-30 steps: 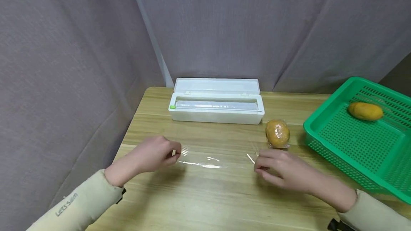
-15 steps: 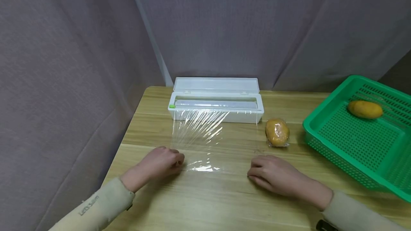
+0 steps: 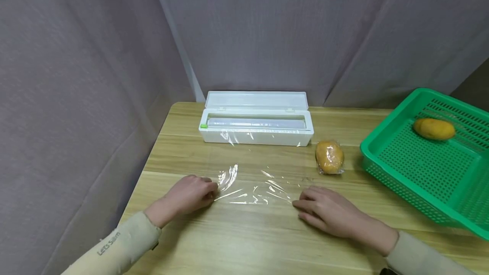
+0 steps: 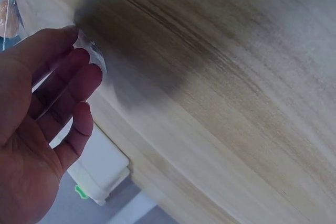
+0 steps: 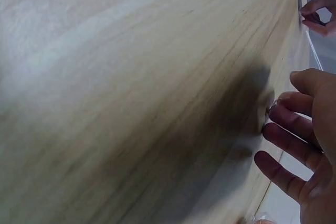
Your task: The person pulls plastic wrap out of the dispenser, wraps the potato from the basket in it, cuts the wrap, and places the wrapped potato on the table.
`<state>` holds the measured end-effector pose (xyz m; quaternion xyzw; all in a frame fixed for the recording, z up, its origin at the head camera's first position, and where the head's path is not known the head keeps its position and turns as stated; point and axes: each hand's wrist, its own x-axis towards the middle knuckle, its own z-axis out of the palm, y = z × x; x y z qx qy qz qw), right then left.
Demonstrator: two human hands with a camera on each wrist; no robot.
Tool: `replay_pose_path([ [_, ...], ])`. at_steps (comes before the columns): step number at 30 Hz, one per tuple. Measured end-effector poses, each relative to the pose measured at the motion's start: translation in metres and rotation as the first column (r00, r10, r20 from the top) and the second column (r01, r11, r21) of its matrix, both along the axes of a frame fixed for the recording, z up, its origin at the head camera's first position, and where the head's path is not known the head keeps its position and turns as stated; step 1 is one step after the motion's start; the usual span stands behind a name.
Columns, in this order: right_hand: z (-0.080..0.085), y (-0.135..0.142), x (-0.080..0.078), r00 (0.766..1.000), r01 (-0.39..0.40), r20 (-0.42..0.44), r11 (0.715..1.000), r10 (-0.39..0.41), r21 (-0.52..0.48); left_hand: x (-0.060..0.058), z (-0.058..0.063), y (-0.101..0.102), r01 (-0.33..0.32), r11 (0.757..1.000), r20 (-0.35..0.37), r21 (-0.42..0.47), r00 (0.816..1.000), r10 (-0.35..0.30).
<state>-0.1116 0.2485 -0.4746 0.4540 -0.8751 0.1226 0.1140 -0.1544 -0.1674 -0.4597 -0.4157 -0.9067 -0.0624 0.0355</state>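
A sheet of clear plastic wrap (image 3: pixel 248 194) lies low over the wooden table, creased and shiny between both hands. Its far end meets the front of an open white wrap dispenser box (image 3: pixel 256 137), where a roll (image 3: pixel 256 123) sits. My left hand (image 3: pixel 195 194) pinches the sheet's near left corner; the left wrist view shows film (image 4: pixel 90 51) at the thumb and fingertips. At the near right corner, my right hand (image 3: pixel 324 211) touches the film with its fingertips. In the right wrist view, a gap shows between its thumb and loosely bent fingers (image 5: pixel 289 124).
A film-wrapped yellow mango (image 3: pixel 330 157) sits right of the dispenser. Farther right stands a green plastic basket (image 3: pixel 372 156) with another yellow mango (image 3: pixel 434 129) inside. A grey curtain (image 3: pixel 252 29) hangs behind the table (image 3: pixel 237 241).
Both hands have drawn toward the near edge and lowered, with the plastic wrap coming down from taut to slack and creased. The right thumb has parted from the fingers.
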Motion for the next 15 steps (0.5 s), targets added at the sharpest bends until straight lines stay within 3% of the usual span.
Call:
replay_pose_path([
  [5, 0.0021, -0.0005, 0.0006, 0.998, 0.046, 0.037, 0.999, -0.047, 0.013, -0.0003, -0.0001, -0.001, -0.012, 1.0, 0.038, 0.002, 0.999, 0.012],
  [8, 0.002, 0.0003, 0.0002, 0.999, 0.037, 0.022, 0.999, -0.037, -0.011, 0.0002, -0.001, -0.0016, -0.019, 1.0, 0.042, 0.004, 0.999, 0.018],
  [15, -0.0021, 0.0028, -0.0004, 0.999, -0.011, -0.04, 0.994, 0.007, -0.107, 0.0044, -0.006, -0.004, 0.001, 0.997, -0.042, 0.073, 0.999, 0.003],
])
